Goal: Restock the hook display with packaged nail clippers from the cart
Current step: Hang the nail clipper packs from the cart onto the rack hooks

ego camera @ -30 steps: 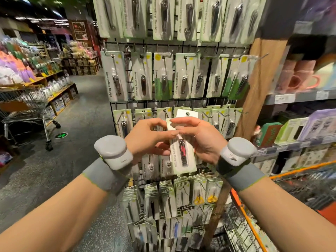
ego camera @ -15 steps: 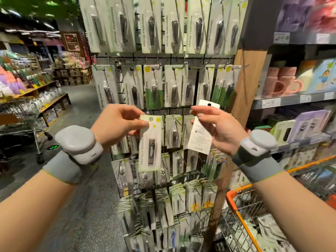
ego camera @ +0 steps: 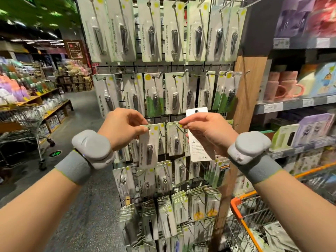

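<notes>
Pinching one clipper pack point(ego camera: 148, 146) per hand point(ego camera: 123, 128), right hand's point(ego camera: 209, 131) pack point(ego camera: 199, 137) back-turned, clipper hidden.

Right of the display stands a wooden post point(ego camera: 249, 99). Beyond it, right-hand shelves point(ego camera: 291, 103) carry pink mugs point(ego camera: 283, 86) on the upper level and boxed goods point(ego camera: 312, 130) on the level below. Price tags point(ego camera: 271, 107) line the shelf edges. At far left, a metal trolley point(ego camera: 23, 124) stands on the grey floor point(ego camera: 81, 179), beside low wooden shelves point(ego camera: 54, 110) of stacked goods. A green floor marker point(ego camera: 56, 153) lies near the trolley wheels.
</notes>
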A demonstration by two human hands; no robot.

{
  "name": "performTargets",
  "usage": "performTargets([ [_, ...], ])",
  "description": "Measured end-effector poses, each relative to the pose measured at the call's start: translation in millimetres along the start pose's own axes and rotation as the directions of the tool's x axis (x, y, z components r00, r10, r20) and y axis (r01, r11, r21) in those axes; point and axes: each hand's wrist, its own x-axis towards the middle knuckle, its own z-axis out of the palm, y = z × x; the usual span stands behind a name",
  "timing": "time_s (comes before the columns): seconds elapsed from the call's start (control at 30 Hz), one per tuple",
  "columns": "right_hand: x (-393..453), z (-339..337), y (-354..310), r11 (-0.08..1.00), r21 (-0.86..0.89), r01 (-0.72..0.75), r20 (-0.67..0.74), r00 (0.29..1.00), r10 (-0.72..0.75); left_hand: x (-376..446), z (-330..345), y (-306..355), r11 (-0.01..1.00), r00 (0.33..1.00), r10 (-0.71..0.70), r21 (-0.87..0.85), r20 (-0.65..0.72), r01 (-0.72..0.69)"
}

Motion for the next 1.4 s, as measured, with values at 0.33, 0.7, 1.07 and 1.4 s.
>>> performTargets([
  [0.33, 32.4, 10.8, 0.5, 0.882, -0.442, 0.164, 0.261, 0.964, -0.049, 11.3, 30.9, 20.1, 0.992, 0.992, -0.048, 0.119, 0.113, 0.034],
  [0.7, 43.4, 24.9, -8.4, 0.523, -0.791, 0.318, 0.278, 0.948, -0.155, 14.5, 35.0, 19.8, 0.945, 0.993, -0.039, 0.327, 0.111, 0.001],
  [1.07, 84.3, 36.2, -7.7, 0.548, -0.806, 0.224, 0.263, 0.965, -0.007, 52.3, 51.6, 3.6, 0.845, 0.992, -0.118, 0.528, 0.035, 0.082],
  [1.4, 78.5, 0.4, -19.4, 0.931, -0.36, 0.064, 0.354, 0.933, 0.073, 55.5, 44.3, 5.1, 0.819, 0.994, -0.079, 0.574, 0.08, 0.019],
])
